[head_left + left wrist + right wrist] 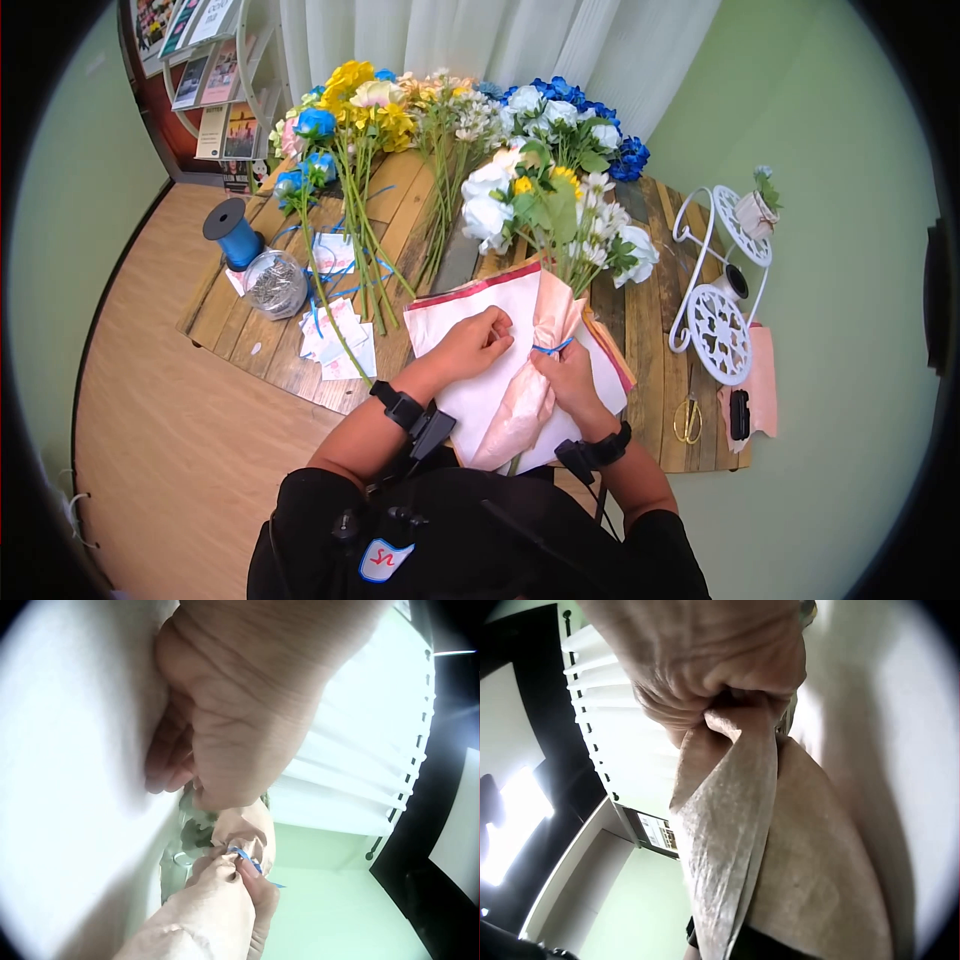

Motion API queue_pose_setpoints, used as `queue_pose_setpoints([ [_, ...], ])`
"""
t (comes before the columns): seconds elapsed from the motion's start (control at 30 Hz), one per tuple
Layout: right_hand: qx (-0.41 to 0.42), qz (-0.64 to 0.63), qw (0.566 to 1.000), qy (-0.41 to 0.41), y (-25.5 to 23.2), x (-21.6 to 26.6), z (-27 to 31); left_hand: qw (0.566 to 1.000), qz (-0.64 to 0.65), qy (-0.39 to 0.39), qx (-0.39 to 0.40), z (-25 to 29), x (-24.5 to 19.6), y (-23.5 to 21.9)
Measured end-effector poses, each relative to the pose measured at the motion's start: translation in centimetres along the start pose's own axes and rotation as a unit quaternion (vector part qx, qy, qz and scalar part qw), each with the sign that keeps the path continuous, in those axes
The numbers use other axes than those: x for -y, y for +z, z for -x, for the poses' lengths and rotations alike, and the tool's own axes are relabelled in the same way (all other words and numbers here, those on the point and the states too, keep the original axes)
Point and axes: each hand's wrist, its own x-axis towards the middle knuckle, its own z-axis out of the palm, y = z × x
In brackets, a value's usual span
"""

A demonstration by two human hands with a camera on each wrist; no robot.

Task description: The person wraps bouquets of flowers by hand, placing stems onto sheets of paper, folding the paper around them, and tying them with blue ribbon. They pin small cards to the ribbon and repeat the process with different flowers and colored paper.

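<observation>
A bouquet of white and yellow flowers (530,205) lies in pale pink wrapping paper (515,415), gathered at the stems and bound with a blue ribbon (552,348). My right hand (568,378) grips the gathered paper just at the ribbon; in the left wrist view its thumb presses beside the ribbon (246,859). Left of the bundle, over the flat white sheet (440,325), is my left hand (468,345), its fingers loosely bent with nothing seen in them. In the right wrist view folded paper (735,825) hangs below the right hand (712,667).
Loose flowers (360,110) with long stems cover the back of the wooden table (650,400). At left are a blue ribbon spool (232,235), a jar of pins (275,284) and paper cards (335,335). A white stand (718,330) and gold-handled scissors (688,418) are at right.
</observation>
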Motion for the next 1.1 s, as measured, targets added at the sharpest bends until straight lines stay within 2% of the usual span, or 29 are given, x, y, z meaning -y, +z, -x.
queue_pose_setpoints([
  [0.03,-0.003,0.002,1.000,-0.001,-0.3,0.3,-0.2,1.000,-0.005,-0.003,-0.002,0.0,-0.1,0.0],
  [0.13,-0.065,0.068,0.988,-0.120,-1.6,2.1,-1.5,1.000,-0.014,-0.004,-0.003,0.0,-0.2,0.0],
  [0.17,-0.066,0.068,0.988,-0.121,-2.4,3.0,-2.1,1.000,-0.019,-0.004,-0.004,0.0,-0.2,0.0],
  [0.23,-0.122,0.141,0.973,-0.137,-4.3,5.2,-3.8,1.000,-0.024,-0.005,0.002,-0.1,-0.1,-0.1],
  [0.3,-0.132,0.139,0.965,-0.177,-6.7,7.0,-6.5,0.999,-0.032,-0.005,0.008,-0.1,0.0,-0.2],
  [0.4,-0.138,0.115,0.966,-0.187,-10.7,9.0,-11.5,1.000,-0.018,-0.013,0.012,0.0,-0.1,-0.2],
  [0.47,-0.132,0.064,0.975,-0.165,-12.9,10.1,-14.3,0.999,-0.025,-0.014,0.014,0.0,-0.3,-0.2],
  [0.57,-0.142,0.056,0.977,-0.150,-15.6,10.2,-18.3,0.999,-0.034,-0.015,0.022,0.0,-0.2,-0.3],
  [0.63,-0.150,0.073,0.973,-0.159,-17.6,9.2,-21.0,0.999,-0.031,-0.029,0.032,-0.1,-0.3,-0.3],
  [0.73,-0.184,0.177,0.961,-0.108,-20.6,7.0,-24.4,0.998,-0.026,-0.031,0.040,-0.1,-0.3,-0.2],
  [0.77,-0.184,0.174,0.961,-0.114,-21.8,5.7,-25.5,0.998,-0.018,-0.034,0.043,-0.1,-0.4,-0.3],
  [0.83,-0.187,0.228,0.955,-0.040,-24.0,3.1,-27.3,0.998,-0.023,-0.040,0.051,-0.2,-0.7,-0.4],
  [0.87,-0.186,0.227,0.955,-0.042,-23.7,2.7,-26.9,0.998,-0.018,-0.038,0.051,-0.2,-0.6,-0.4],
  [0.93,-0.235,0.263,0.934,0.061,-23.0,1.7,-26.3,0.997,-0.011,-0.042,0.056,-0.3,-0.6,-0.5],
  [0.97,-0.232,0.263,0.934,0.061,-23.3,1.3,-26.6,0.998,-0.011,-0.044,0.053,-0.4,-0.6,-0.7],
  [1.03,-0.196,0.343,0.919,0.016,-23.7,0.7,-26.8,0.997,-0.004,-0.053,0.061,-0.4,-0.7,-0.7],
  [1.07,-0.222,0.444,0.868,0.019,-22.7,2.0,-26.5,0.996,-0.003,-0.057,0.062,-0.3,-0.8,-0.8],
  [1.1,-0.220,0.445,0.868,0.022,-21.5,3.2,-26.4,0.997,-0.002,-0.054,0.061,-0.4,-0.9,-0.8],
])
